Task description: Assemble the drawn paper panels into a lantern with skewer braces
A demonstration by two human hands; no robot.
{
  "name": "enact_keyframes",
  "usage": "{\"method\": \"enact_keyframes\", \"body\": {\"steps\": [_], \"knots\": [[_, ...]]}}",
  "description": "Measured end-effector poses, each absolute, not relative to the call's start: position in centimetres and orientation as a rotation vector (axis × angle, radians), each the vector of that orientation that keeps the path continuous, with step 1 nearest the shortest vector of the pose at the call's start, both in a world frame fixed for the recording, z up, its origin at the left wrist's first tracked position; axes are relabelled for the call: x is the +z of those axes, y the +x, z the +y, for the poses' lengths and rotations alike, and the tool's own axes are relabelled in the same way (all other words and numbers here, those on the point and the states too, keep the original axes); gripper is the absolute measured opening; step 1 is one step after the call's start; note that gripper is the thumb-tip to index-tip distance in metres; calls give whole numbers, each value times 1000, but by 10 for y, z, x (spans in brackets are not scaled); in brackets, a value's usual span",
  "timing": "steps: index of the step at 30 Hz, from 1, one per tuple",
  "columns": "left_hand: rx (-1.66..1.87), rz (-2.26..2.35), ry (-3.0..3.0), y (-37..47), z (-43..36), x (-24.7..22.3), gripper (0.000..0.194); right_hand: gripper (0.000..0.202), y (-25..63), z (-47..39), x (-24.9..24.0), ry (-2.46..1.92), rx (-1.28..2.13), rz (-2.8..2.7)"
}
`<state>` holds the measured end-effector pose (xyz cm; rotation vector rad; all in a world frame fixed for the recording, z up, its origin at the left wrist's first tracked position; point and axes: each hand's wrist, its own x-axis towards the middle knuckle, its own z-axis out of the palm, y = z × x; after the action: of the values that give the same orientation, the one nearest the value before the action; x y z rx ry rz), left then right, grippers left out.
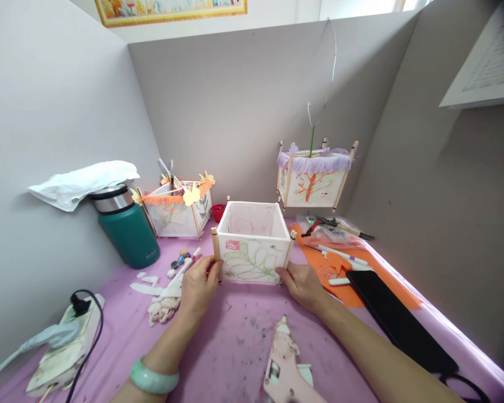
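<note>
A white square box (254, 258) with wooden corner posts stands upright on the purple cloth (235, 347), open at the top. Its front panel carries a drawn red flower and green leaves. My left hand (199, 282) pinches the lower part of its front left post. At the lower front right corner, my right hand (303, 285) grips the matching post, fingers partly behind it. A pink glue gun (288, 366) lies on the cloth in front of the box, nozzle pointing toward it.
Two decorated boxes stand behind, one orange-trimmed (172, 215), one purple-trimmed (315, 182). At left are a green bottle (130, 232) and a power strip (63, 347). A black phone (399, 316), orange sheet (357, 294) and pliers (331, 225) lie at right.
</note>
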<state>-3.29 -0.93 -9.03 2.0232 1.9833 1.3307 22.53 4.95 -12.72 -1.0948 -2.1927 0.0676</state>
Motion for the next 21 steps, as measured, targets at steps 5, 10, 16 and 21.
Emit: {"method": "enact_keyframes", "body": {"steps": [5,10,16,21], "knots": [[1349,1957,1935,-31,-10,-90,25,44,226,46,-123,-1099,143,-2162],[1485,1893,1928,-31,-9,-91,29,43,227,46,-123,-1078,109,-2096],[1523,1754,1736,-36,-4,-92,29,42,226,50,-127,-1024,154,-2099],[1503,1759,1717,-36,-5,-89,26,44,226,50,-127,-1040,174,-2101]]}}
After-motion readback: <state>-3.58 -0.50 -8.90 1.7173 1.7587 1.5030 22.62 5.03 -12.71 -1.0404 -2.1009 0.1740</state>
